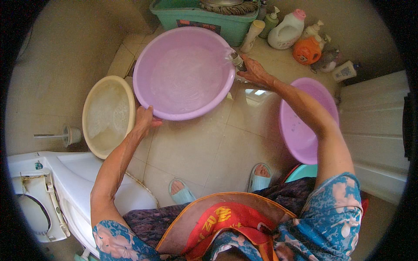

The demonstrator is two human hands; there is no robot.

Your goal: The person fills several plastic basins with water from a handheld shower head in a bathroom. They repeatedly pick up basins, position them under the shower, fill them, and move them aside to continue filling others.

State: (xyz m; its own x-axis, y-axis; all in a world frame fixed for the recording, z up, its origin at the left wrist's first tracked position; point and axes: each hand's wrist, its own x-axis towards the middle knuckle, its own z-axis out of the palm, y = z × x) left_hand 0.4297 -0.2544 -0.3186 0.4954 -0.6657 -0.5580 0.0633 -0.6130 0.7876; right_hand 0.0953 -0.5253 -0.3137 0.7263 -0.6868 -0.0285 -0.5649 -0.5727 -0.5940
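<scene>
A large light-purple basin [185, 114] sits tilted on the floor ahead of me, with shallow, rippling water in it. My left hand [146, 119] grips its near-left rim, fingers closed around the edge. At the right rim, my right hand [253, 71] is closed on a short silvery water nozzle [236, 60]. Water splashes from the nozzle's end into the basin. My fingers cover most of the nozzle, so its full shape is hidden. Left of the purple basin and beside my left wrist, a cream-yellow basin [87, 117] holds cloudy water.
A green tub [165, 19] with a mop stands behind. Several bottles, including a white jug [285, 32] and an orange bottle [308, 50], line the back right. A second purple basin [300, 150] lies beneath my right forearm. A toilet [74, 174] stands at left.
</scene>
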